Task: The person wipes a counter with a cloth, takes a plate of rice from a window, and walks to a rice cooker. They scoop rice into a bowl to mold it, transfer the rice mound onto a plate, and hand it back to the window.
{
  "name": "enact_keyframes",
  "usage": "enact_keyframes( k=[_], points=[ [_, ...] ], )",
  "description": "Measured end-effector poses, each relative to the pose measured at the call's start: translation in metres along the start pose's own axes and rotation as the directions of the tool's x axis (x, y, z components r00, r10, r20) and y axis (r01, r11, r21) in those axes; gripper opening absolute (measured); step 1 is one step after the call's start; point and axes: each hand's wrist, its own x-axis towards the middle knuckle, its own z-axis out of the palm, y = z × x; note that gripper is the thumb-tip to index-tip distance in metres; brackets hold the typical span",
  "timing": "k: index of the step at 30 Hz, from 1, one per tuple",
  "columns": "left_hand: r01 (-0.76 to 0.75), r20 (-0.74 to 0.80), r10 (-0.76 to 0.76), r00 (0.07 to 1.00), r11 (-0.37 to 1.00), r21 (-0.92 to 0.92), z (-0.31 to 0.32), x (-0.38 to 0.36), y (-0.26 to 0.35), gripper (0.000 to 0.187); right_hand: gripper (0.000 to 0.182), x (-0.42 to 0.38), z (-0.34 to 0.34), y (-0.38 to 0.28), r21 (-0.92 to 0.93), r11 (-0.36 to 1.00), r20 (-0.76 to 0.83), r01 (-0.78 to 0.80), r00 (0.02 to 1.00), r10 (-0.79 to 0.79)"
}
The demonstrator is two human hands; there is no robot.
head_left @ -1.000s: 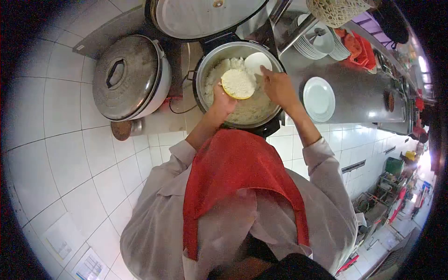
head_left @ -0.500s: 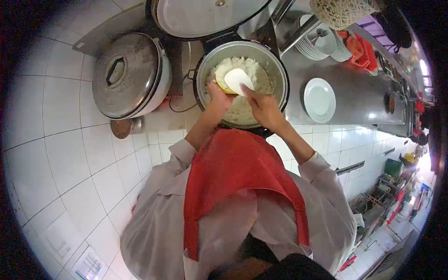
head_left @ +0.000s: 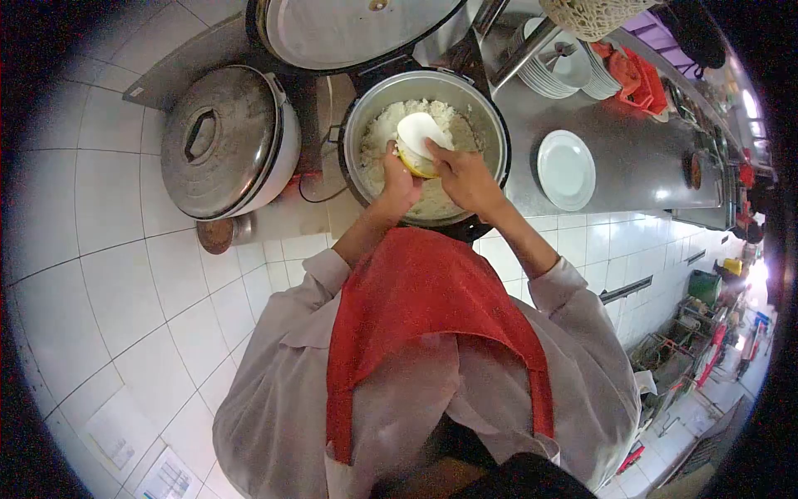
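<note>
Below me stands an open rice cooker [head_left: 355, 125] with cooked white rice [head_left: 384, 125] in its pot. My left hand [head_left: 401, 185] is closed around a small yellow bowl [head_left: 416, 166] that has rice in it, held over the pot. In my right hand [head_left: 467, 179] is a white rice paddle [head_left: 420, 133]. Its flat blade lies over the bowl's top, against the rice, and hides part of it. My right fingers cover the paddle's handle.
Left of the cooker sits a large lidded pot [head_left: 220, 137]. The raised cooker lid [head_left: 349, 33] is behind. On the steel counter to the right are a white plate [head_left: 566, 170], stacked plates [head_left: 553, 79] and a red basket [head_left: 636, 79]. A woven basket [head_left: 594, 17] hangs above.
Both hands have come slightly lower in view. The paddle blade has shifted a little up and left relative to the yellow bowl, showing more of the rice inside.
</note>
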Motion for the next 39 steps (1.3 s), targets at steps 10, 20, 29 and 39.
enact_keyframes(
  k=[10,20,29,39],
  points=[
    [0.089,0.016,-0.088,0.996,0.987,-0.130,0.005,0.005,0.014,0.049,0.046,-0.003,-0.016,0.005,-0.003,0.985,-0.212,0.171,0.963,-0.168],
    [-0.055,0.010,0.055,0.998,0.998,-0.012,0.014,-0.013,0.014,0.053,0.043,-0.022,0.006,-0.026,0.032,0.992,0.063,-0.125,0.990,0.123],
    [-0.032,-0.026,0.029,0.999,0.991,-0.129,-0.004,0.002,0.000,0.045,0.049,0.003,0.004,0.020,-0.009,0.997,-0.053,-0.078,0.996,0.078],
    [-0.070,-0.057,0.074,0.996,0.995,0.074,-0.001,0.015,0.009,0.049,0.052,0.004,-0.015,-0.014,-0.150,0.987,-0.037,0.054,0.998,-0.060]
  ],
)
